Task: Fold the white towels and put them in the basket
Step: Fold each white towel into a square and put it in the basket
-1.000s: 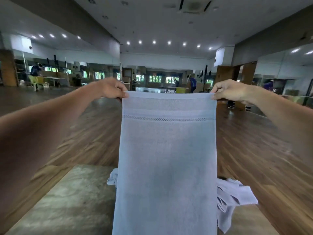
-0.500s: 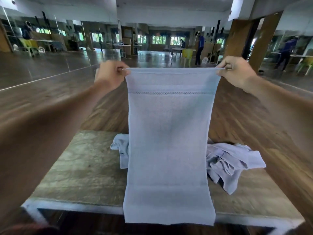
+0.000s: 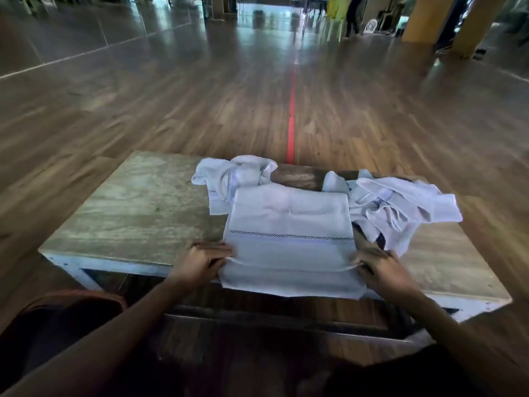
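On table (image 3: 143,213), towel (image 3: 289,224), long axis near-far, probably

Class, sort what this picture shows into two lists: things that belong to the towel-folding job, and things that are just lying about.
Job: spread towel, gripped by left hand and right hand; left crumpled towel; right towel heap; table. No basket in view.
Just there: red floor line; pillar.
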`<state>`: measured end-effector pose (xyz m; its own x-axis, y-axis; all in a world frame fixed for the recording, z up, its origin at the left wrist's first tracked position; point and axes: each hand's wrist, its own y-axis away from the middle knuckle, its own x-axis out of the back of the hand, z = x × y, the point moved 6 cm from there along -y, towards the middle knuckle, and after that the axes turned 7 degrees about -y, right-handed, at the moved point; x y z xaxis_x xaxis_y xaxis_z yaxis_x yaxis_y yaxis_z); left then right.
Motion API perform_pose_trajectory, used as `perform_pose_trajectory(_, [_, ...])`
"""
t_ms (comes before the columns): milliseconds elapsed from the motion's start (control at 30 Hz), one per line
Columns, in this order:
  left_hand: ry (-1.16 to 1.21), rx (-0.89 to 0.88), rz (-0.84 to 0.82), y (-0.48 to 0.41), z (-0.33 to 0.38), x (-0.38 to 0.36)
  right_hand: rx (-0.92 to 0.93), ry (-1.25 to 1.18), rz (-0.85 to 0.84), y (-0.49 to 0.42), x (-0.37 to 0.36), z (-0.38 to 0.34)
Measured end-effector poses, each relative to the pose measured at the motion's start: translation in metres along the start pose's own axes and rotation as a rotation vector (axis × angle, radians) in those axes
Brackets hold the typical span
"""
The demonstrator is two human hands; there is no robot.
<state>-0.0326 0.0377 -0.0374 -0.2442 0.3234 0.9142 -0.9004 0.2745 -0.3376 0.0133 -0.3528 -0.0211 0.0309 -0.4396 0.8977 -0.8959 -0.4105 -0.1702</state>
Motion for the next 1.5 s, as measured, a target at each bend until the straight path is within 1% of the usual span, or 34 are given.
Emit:
perform_pose_trajectory(67, [-0.015, 0.012, 0.031, 0.003, -0.001, -0.004, 0.023, 0.001, 0.055, 0.007, -0.006, 0.001])
perform_pose_trajectory(133, [-0.083, 0.002, 0.076, -0.002, -0.001, 0.0, 0.039, 0.036, 0.093, 0.007, -0.006, 0.001])
perform_pose_trajectory(267, [-0.173, 0.04, 0.06, -0.026, -0.01, 0.002, 0.001, 0.148, 0.137, -0.019, -0.003, 0.006])
perform_pose_trajectory(433, [-0.255, 0.118, 0.024, -0.058, -0.026, -0.004, -0.112, 0.162, 0.129, -0.053, -0.003, 0.011])
perform_pose_trajectory(567, [-0.302, 0.154, -0.027, -0.074, -0.031, -0.004, -0.135, 0.172, 0.08, -0.066, -0.002, 0.009])
perform_pose_trajectory(633, [-0.279, 0.126, 0.028, -0.074, -0.025, 0.001, -0.116, 0.181, 0.111, -0.064, 0.0, 0.007])
perform_pose_trajectory(733, [-0.181, 0.062, 0.178, -0.059, -0.011, 0.023, -0.033, 0.138, 0.239, -0.047, 0.011, -0.005])
perform_pose_trajectory(800, [-0.124, -0.016, 0.211, -0.045, -0.001, 0.032, 0.027, 0.103, 0.302, -0.031, 0.02, -0.011])
perform_pose_trajectory(900, [-0.054, -0.073, 0.149, -0.019, 0.001, 0.03, 0.092, 0.064, 0.273, -0.01, 0.024, -0.013])
perform_pose_trajectory(1000, [-0.08, -0.096, 0.087, 0.005, -0.001, 0.016, 0.088, 0.039, 0.177, 0.007, 0.014, -0.006])
perform_pose_trajectory(1100, [-0.129, -0.13, 0.106, 0.016, 0.005, 0.014, 0.034, -0.001, 0.121, 0.016, 0.004, -0.001])
perform_pose_trajectory(1167, [-0.145, -0.149, 0.115, 0.019, 0.011, 0.017, 0.033, -0.006, 0.124, 0.019, 0.004, -0.004])
perform_pose_trajectory(1333, [-0.194, -0.214, 0.099, 0.025, 0.014, 0.014, 0.09, 0.169, 0.134, 0.028, 0.001, -0.008])
perform_pose_trajectory(1500, [-0.21, -0.255, 0.129, 0.025, 0.018, 0.017, 0.119, 0.224, 0.157, 0.033, -0.001, -0.016])
